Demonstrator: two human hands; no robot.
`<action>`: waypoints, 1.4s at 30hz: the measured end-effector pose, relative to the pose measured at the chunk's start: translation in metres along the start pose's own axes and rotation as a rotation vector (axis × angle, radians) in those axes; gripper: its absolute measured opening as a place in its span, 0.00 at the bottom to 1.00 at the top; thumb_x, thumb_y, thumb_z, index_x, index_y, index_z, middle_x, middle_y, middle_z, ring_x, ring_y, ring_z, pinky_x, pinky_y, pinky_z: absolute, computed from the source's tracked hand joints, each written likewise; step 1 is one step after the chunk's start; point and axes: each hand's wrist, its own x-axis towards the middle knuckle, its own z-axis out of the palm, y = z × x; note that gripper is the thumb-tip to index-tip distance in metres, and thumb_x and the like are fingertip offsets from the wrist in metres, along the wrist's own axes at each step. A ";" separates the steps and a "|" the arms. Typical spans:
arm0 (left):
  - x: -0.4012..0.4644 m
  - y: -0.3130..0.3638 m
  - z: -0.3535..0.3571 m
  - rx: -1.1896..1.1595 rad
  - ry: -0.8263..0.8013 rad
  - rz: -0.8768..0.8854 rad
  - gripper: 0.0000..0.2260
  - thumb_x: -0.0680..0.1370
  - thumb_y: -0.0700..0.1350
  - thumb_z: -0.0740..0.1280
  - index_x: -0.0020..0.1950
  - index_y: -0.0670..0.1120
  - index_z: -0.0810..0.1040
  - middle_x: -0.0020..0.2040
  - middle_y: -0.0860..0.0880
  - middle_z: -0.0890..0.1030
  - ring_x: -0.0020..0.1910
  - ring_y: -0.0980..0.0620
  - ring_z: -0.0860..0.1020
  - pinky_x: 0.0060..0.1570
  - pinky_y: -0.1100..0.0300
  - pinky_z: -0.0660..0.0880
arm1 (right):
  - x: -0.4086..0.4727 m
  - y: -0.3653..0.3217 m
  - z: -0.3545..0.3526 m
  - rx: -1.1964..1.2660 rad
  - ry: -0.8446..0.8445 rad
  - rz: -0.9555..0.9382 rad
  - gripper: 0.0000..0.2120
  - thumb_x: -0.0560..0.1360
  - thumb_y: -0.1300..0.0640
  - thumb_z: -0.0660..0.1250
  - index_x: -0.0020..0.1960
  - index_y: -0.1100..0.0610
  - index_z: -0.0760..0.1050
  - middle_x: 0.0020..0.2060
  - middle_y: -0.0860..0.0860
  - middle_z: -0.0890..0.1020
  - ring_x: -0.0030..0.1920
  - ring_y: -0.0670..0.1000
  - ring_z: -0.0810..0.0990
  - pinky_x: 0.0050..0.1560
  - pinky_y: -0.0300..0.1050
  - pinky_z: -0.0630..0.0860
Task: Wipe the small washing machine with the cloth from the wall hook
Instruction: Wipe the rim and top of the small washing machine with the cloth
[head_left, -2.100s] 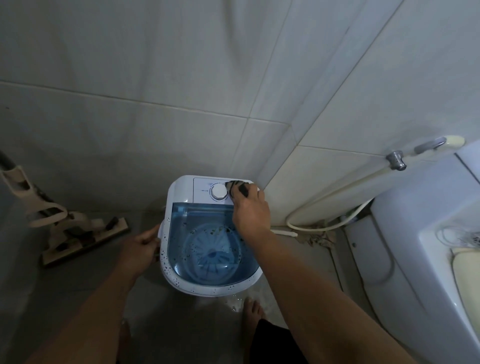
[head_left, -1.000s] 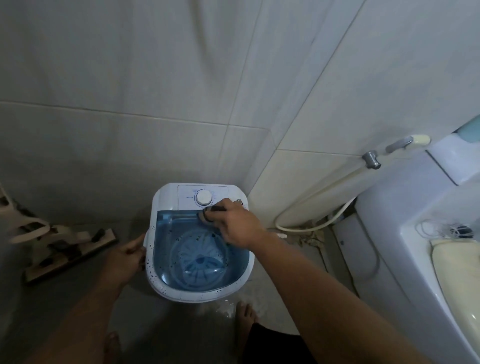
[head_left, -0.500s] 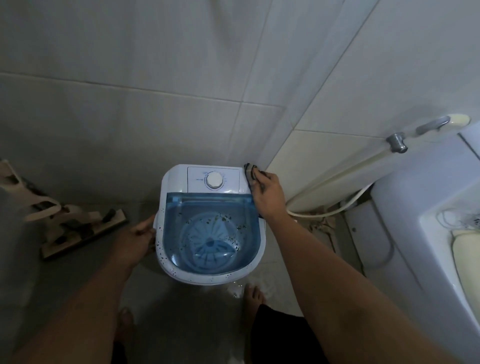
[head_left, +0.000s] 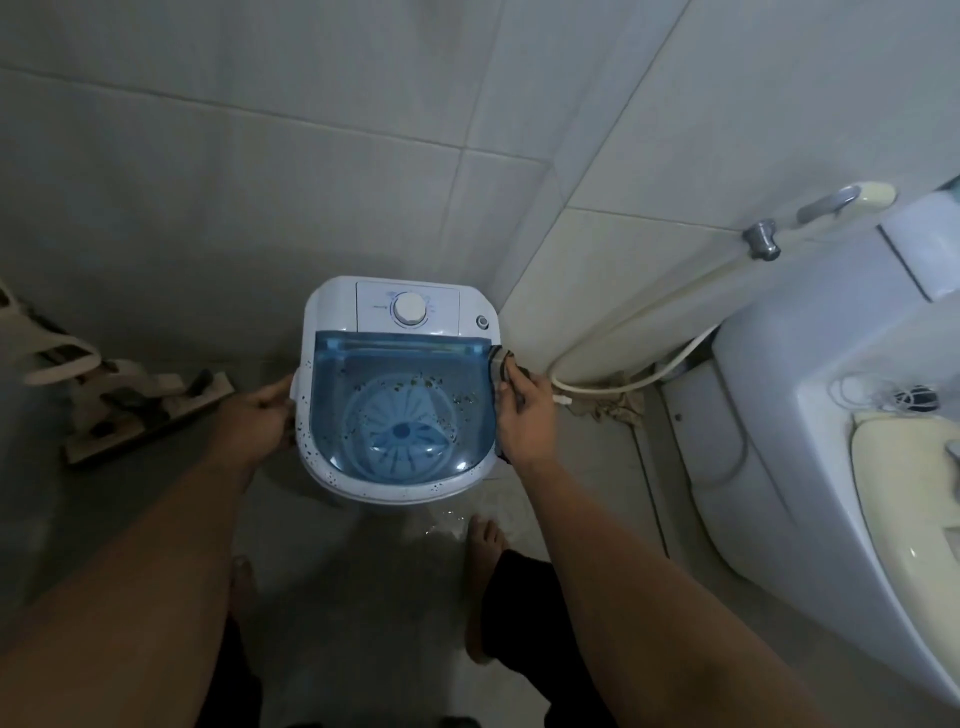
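A small white washing machine with a clear blue lid and a round white dial stands on the floor in the tiled corner. Dark specks dot its white rim and lid. My right hand presses a dark cloth against the machine's right edge; most of the cloth is hidden under my fingers. On the opposite side, my left hand grips the machine's left rim.
A toilet fills the right side, with a spray hose hanging on the wall beside it. At the left a mop head lies on the floor. My bare feet stand just in front of the machine, on wet floor.
My right hand has carried the cloth from the control panel by the dial to the back right corner, then down along the right edge. The left hand stays on the left rim.
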 end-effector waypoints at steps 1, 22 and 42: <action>0.001 -0.001 -0.001 0.008 0.004 -0.007 0.18 0.81 0.37 0.64 0.69 0.51 0.78 0.53 0.43 0.84 0.47 0.47 0.84 0.47 0.56 0.80 | -0.006 0.003 0.001 -0.004 0.006 -0.007 0.18 0.83 0.60 0.63 0.72 0.56 0.74 0.62 0.55 0.73 0.61 0.50 0.75 0.67 0.31 0.67; 0.000 -0.002 0.000 0.031 0.008 -0.023 0.20 0.81 0.34 0.61 0.70 0.50 0.77 0.55 0.42 0.84 0.48 0.45 0.83 0.58 0.50 0.78 | -0.059 -0.001 -0.016 0.048 0.156 0.182 0.20 0.82 0.56 0.62 0.73 0.55 0.73 0.61 0.55 0.74 0.59 0.49 0.78 0.67 0.35 0.69; 0.009 -0.006 0.001 -0.003 0.014 -0.027 0.20 0.79 0.34 0.65 0.68 0.51 0.79 0.56 0.43 0.85 0.51 0.43 0.84 0.54 0.51 0.81 | -0.169 0.019 0.041 -0.151 0.201 -0.041 0.24 0.80 0.48 0.62 0.70 0.25 0.64 0.70 0.51 0.69 0.66 0.54 0.76 0.65 0.56 0.76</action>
